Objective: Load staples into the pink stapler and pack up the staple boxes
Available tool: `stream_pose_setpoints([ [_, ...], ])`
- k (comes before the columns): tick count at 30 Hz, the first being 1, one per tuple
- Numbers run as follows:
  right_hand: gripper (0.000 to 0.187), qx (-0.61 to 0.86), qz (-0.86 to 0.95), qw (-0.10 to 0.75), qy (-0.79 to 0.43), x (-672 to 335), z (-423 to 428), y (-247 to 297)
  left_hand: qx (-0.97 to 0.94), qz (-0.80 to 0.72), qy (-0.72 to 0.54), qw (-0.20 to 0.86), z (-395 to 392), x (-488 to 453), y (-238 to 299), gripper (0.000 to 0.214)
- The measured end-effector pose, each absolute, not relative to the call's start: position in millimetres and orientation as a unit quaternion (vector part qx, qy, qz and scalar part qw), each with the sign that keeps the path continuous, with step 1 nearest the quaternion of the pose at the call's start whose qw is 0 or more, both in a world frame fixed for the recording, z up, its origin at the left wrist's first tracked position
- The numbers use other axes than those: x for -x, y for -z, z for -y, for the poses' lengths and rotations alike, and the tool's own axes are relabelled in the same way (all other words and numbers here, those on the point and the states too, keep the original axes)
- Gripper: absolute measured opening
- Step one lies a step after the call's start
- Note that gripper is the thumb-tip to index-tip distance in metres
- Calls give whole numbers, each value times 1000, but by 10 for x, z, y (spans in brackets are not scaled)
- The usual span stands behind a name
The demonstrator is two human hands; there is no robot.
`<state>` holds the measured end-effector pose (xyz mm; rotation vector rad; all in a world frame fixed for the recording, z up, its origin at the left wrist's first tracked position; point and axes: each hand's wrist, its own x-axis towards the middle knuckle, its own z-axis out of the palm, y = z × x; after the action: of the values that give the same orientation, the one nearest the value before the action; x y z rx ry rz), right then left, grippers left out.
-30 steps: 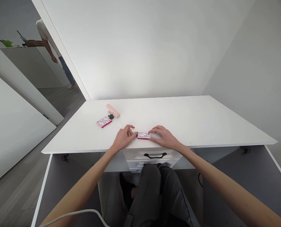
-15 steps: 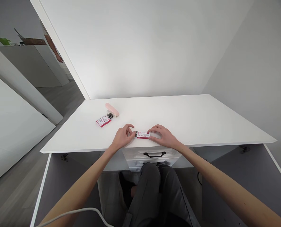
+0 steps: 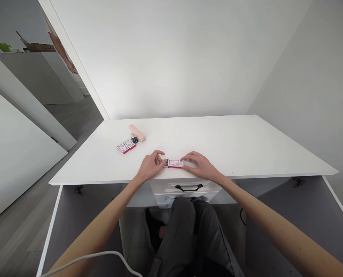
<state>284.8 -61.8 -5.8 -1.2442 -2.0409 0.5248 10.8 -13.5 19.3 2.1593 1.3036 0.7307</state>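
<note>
A small white-and-red box, like a staple box, lies near the desk's front edge between my two hands. A dark grey metal-looking piece shows at its left end. My left hand has its thumb and fingertips at that piece, with the fingers curled. My right hand grips the right end of the box between thumb and fingers. Farther left on the desk lie two similar red-and-white boxes, a small black object and a pink stapler.
The white desk meets a wall behind. Below its front edge is a drawer unit with a black handle. A white cable crosses my left forearm. Through the doorway at left, another person's arm shows beside a cabinet.
The view has shifted slightly. Both hands stay on the box in nearly the same place, and the other person's arm in the doorway has moved a little.
</note>
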Motion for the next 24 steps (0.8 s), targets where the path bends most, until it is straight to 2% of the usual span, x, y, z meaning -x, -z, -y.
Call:
stream_pose_setpoints([
  [11, 38, 496, 778, 327, -202, -2851, 612, 71, -800, -467, -267, 264, 131, -99, -187, 35],
  [24, 30, 474, 795, 321, -201, -2876, 583, 89, -817, -415, -247, 315, 194, -131, -286, 35],
])
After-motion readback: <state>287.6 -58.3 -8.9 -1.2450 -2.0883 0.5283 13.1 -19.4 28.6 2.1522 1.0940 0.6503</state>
